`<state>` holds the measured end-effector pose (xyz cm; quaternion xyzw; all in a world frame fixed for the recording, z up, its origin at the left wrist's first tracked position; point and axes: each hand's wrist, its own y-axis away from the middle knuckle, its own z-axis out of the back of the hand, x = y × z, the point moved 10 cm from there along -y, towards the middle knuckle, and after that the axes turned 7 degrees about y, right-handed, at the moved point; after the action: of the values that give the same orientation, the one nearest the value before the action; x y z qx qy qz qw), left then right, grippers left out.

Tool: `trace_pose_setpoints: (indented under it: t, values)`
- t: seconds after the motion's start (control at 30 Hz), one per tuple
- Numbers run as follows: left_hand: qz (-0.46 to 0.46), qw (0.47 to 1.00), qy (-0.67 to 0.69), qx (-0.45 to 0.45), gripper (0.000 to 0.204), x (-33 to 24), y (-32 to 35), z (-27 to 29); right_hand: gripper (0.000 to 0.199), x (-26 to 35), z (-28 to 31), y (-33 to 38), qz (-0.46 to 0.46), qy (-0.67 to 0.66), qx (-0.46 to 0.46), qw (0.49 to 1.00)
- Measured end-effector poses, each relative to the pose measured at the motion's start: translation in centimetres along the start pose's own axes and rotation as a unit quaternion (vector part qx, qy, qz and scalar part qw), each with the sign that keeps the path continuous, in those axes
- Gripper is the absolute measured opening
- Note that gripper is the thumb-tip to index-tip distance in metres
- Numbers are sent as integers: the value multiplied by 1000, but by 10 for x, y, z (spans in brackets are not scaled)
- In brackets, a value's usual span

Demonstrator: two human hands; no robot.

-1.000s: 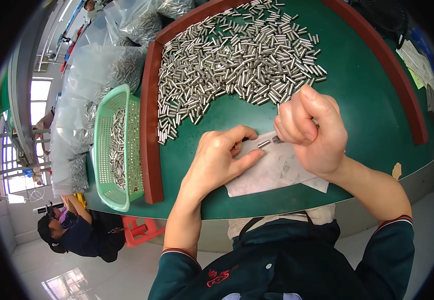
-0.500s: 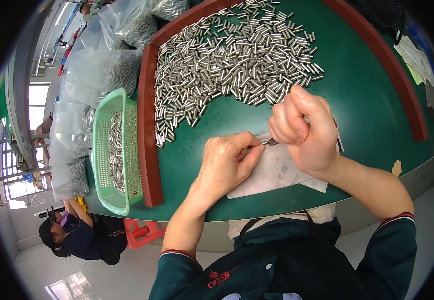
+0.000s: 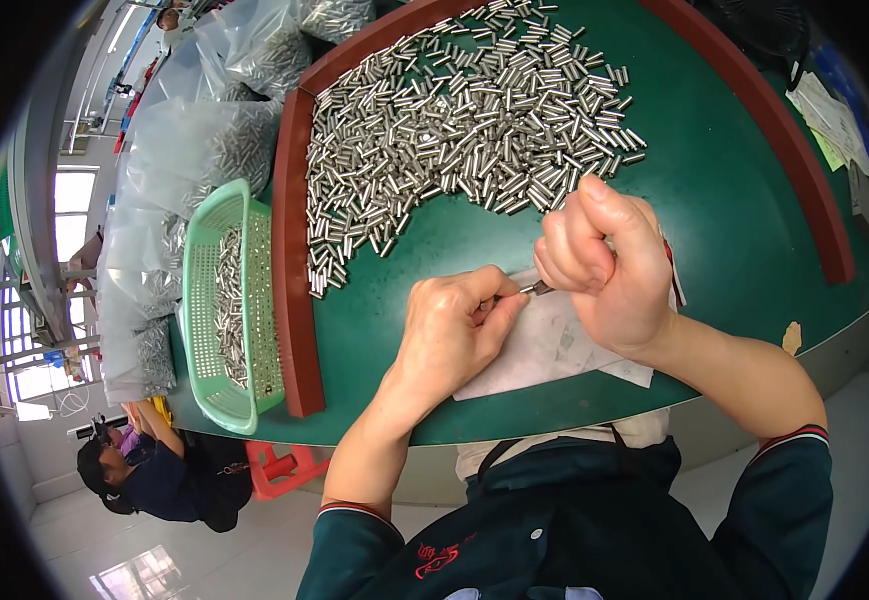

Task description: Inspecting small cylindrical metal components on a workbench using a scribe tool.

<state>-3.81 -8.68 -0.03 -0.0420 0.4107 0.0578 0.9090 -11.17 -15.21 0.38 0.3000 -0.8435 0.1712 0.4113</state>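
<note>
My left hand pinches a small metal pin between thumb and forefinger. Facing it, my right hand is closed in a fist with the thumb up. From the fist a slim dark-tipped tool points left and meets the pin, or nearly so; its body is hidden in my fingers, so I cannot tell its kind. Under both hands lies a smudged white sheet. Beyond them spreads a heap of short shiny metal pins on the green tabletop.
Dark red rails border the work area at left, back and right. A light green perforated basket of pins stands outside the left rail, beside clear bags of metal parts. Papers lie far right. Another person sits at left near a red stool.
Both hands keep nearly the same grip and place. The whole view has shifted very slightly; no pin in the heap has visibly moved.
</note>
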Motion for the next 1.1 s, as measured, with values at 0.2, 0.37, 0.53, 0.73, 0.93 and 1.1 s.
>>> trace_pose_setpoints:
  t: [0.2,0.37,0.53,0.73,0.93,1.1]
  values:
    - [15,999,28,-7,10,0,0,-1,44,4,-5,2,18,28,17,999]
    - [26,999,28,12,10,2,-4,-2,38,-2,-9,4,21,30,37,999]
    - [21,999,26,3,10,-2,-3,-1,35,-1,-8,6,39,73,30,996]
    - [12,1000,22,5,10,-5,-4,-1,36,6,-13,7,72,128,29,989]
    - [23,1000,15,-5,8,-2,-3,-3,44,0,0,0,4,12,-7,1000]
    - [49,997,61,-7,7,1,-3,11,44,17,-1,-3,26,0,29,999]
